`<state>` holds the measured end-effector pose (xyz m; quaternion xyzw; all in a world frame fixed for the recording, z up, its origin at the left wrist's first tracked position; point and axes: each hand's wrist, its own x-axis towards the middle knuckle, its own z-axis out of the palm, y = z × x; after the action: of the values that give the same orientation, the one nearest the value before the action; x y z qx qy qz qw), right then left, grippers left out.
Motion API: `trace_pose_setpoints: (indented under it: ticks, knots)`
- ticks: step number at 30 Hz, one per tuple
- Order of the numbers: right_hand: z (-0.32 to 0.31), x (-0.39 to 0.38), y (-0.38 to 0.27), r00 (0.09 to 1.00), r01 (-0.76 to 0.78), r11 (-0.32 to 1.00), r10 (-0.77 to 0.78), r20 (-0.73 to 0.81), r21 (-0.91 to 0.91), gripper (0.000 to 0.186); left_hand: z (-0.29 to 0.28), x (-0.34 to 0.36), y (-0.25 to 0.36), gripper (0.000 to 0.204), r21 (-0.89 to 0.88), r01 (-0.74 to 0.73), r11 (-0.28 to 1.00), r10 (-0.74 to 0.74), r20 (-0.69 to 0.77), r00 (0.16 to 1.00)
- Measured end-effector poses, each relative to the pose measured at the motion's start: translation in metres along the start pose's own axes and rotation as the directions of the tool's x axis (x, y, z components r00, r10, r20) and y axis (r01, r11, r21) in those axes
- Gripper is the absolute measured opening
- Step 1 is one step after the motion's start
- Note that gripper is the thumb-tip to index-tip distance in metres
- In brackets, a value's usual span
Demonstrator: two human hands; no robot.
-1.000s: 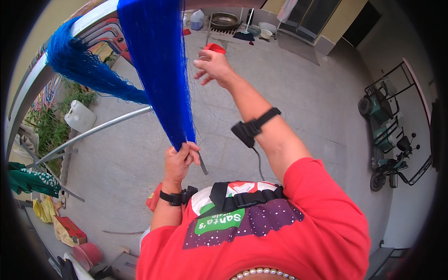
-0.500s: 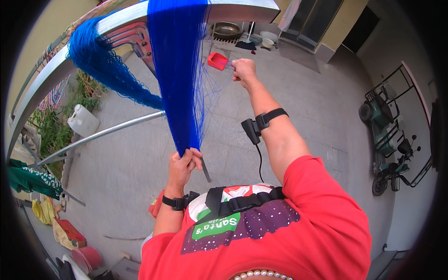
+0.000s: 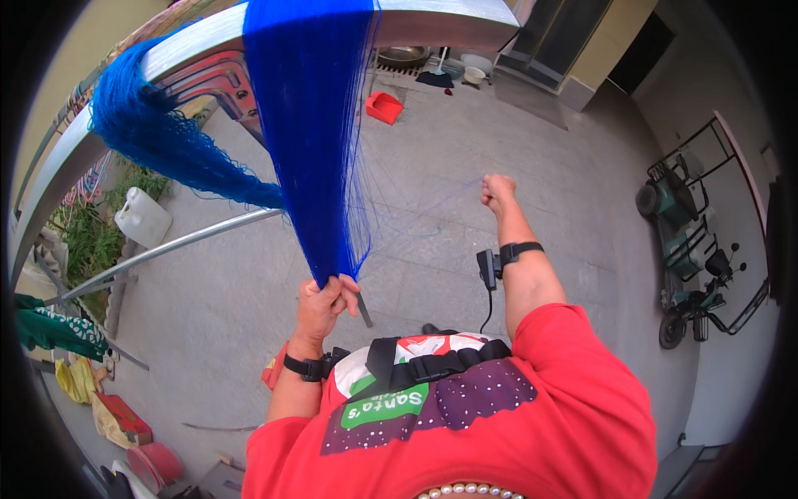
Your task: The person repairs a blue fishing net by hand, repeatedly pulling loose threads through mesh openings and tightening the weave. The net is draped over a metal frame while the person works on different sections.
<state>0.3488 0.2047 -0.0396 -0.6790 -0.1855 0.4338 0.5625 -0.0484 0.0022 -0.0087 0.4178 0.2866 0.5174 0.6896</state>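
A long, flat bundle of bright blue threads [image 3: 307, 125] hangs over a square metal beam [image 3: 436, 22], narrowing downward. My left hand [image 3: 326, 301] grips its lower end, with a dark flat strip poking out below the fingers. My right hand [image 3: 500, 190] is out to the right, its fingers closed on a few fine blue strands that stretch loosely from the bundle. A second, tangled bundle of lighter blue threads [image 3: 158, 125] loops from the beam down behind the first.
A metal brace [image 3: 166, 247] crosses at the left, near a white jerrycan [image 3: 141, 216] and plants. Far off lie a red dustpan [image 3: 384, 108] and basins [image 3: 474, 68] by a doorway. An electric three-wheeler [image 3: 690, 249] stands at the right, green cloths [image 3: 58, 324] at the left.
My right hand has closed on fine strands and moved right and down, away from the bundle, drawing them out. My left hand still grips the lower end and sits slightly lower in view.
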Motion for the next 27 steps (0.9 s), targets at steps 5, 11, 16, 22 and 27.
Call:
trace_pose_setpoints:
  ticks: [5,11,16,22,27]
  knots:
    - [-0.029,0.017,0.049,0.984,-0.128,0.984,0.141,0.11,-0.12,0.013,-0.006,-0.001,0.002,0.039,0.036,0.022,0.999,-0.02,-0.043,0.999]
    - [-0.061,0.051,0.111,0.938,-0.299,0.916,0.333,0.091,-0.269,0.01,0.009,0.001,-0.006,0.046,0.071,0.001,0.997,0.006,-0.105,0.994]
    - [-0.011,0.094,0.121,0.994,0.038,0.894,0.01,0.104,-0.447,0.01,0.025,-0.001,-0.01,0.052,0.098,-0.008,0.995,0.026,-0.188,0.982]
    - [0.14,0.003,0.02,0.696,0.658,0.71,-0.447,0.562,-0.251,0.036,0.041,-0.004,-0.013,0.055,0.101,-0.014,0.995,0.039,-0.252,0.967]
    - [0.216,-0.112,-0.081,0.49,0.232,0.938,-0.343,0.801,0.259,0.046,0.048,-0.007,-0.015,0.051,0.07,-0.053,0.996,0.069,-0.247,0.967]
